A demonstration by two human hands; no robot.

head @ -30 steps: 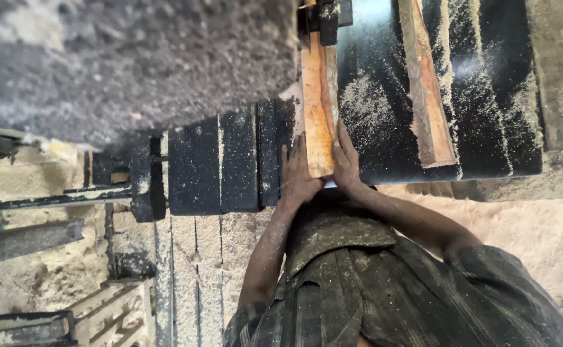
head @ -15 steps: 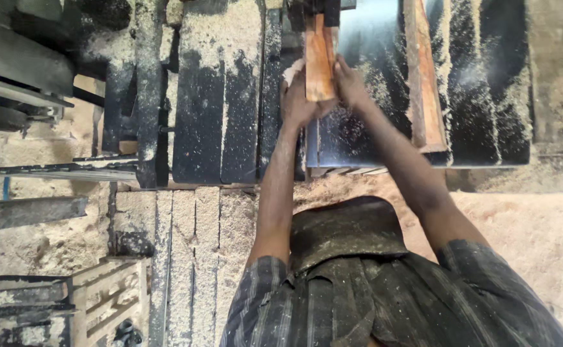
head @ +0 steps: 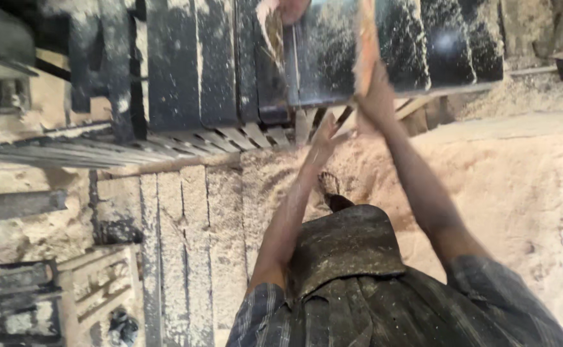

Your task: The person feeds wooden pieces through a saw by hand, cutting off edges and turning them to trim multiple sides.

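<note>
Right hand (head: pixel 376 96) closed round the near end of a long, rough, orange-brown wooden plank (head: pixel 365 48) lying on the dark, sawdust-strewn metal saw table (head: pixel 452 48). Left hand (head: pixel 323 138) blurred, below the table's near edge; finger posture cannot be told. Pale sawdust floor (head: pixel 519 186) to the right.

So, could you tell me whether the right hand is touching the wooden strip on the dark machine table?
Touching. In the head view the right hand lies against the near end of the wooden strip at the dark machine table's edge; motion blur hides the finger placement.
</note>
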